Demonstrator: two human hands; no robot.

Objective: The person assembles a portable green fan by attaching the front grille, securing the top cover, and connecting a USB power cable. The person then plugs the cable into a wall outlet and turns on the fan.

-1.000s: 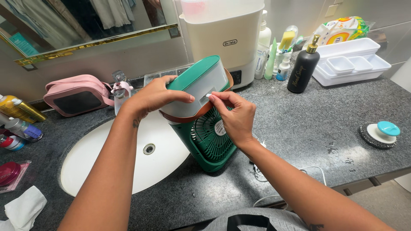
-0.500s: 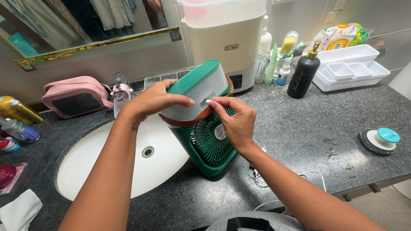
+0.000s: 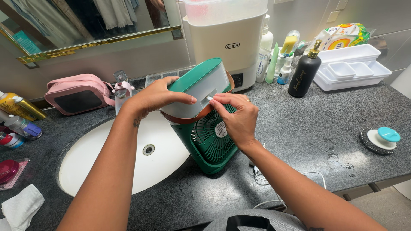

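Note:
A small green desk fan [image 3: 212,141] with a round front grille stands on the dark stone counter [image 3: 295,128], beside the sink. Its white upper tank [image 3: 201,87] with a green lid sits tilted on top, ringed by a brown strap. My left hand [image 3: 156,96] grips the left side of that tank. My right hand [image 3: 235,115] is at the tank's front face, thumb and forefinger pinched on a small white piece [image 3: 209,99] at a slot there. The fan's white cable [image 3: 274,188] runs off below my right forearm.
A white oval sink [image 3: 128,158] lies to the left. Behind stand a cream appliance [image 3: 227,38], a pink pouch [image 3: 77,92], a black pump bottle [image 3: 304,75] and white trays [image 3: 351,66]. A teal-topped scrubber [image 3: 381,139] sits right; bottles and a tissue [image 3: 21,207] at far left.
The view has drifted slightly. My right fingers have shifted a little left along the tank's front to the small white piece. My left hand keeps its hold.

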